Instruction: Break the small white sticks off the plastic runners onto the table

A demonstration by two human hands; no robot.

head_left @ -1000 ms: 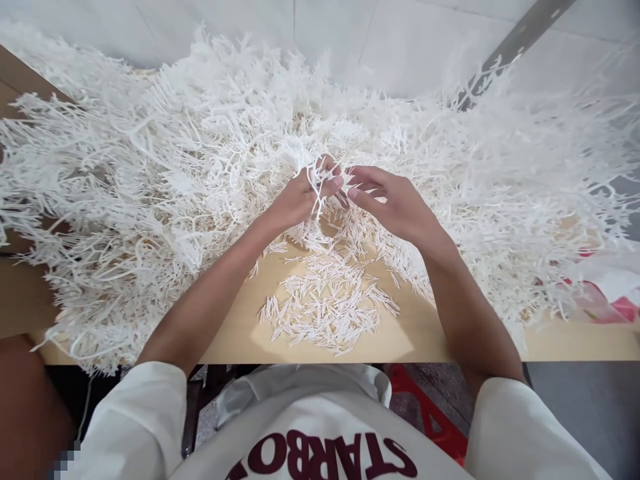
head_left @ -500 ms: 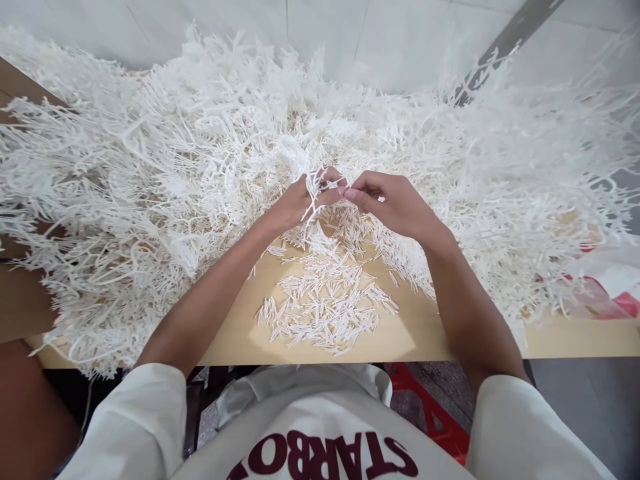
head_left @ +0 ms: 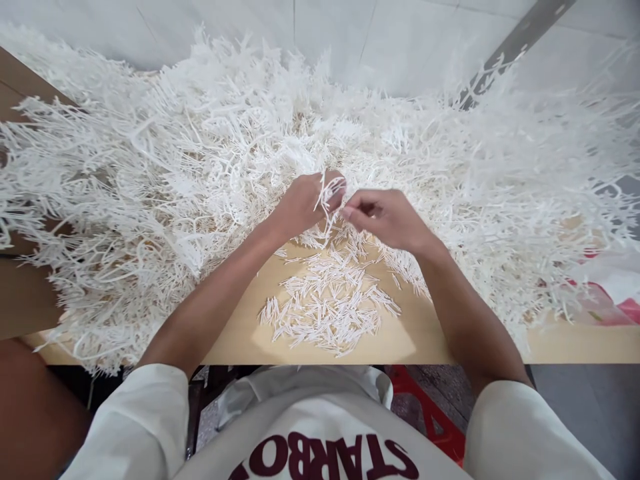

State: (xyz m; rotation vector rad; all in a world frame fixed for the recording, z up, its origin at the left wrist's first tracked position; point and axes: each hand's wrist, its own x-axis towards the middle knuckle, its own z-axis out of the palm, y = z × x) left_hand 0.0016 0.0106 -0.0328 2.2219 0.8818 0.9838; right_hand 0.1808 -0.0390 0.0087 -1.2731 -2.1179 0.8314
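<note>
My left hand (head_left: pixel 301 203) is closed around a white branched piece (head_left: pixel 327 195), thin and twig-like, whose prongs stick out over the fingers. Close by on the right, my right hand (head_left: pixel 393 217) is in a pinch, thumb against forefinger, at the lower end of the prongs. Whatever lies between those fingertips is too small to make out. Below both hands, a loose pile of short white sticks (head_left: pixel 325 307) lies on the wooden tabletop (head_left: pixel 425 333). Behind and around them rises a big heap of similar white branched pieces (head_left: pixel 225 133).
The heap spreads across the table to both sides and back toward the pale wall (head_left: pixel 330 33). Cardboard (head_left: pixel 25 300) stands at the left edge. A clear and red plastic bag (head_left: pixel 605 293) lies at the right. Under the table is a red frame (head_left: pixel 430 413).
My right hand has dropped slightly and come a little away from my left fingers. My left hand has turned, with the branched piece still in it and its prongs pointing more downward.
</note>
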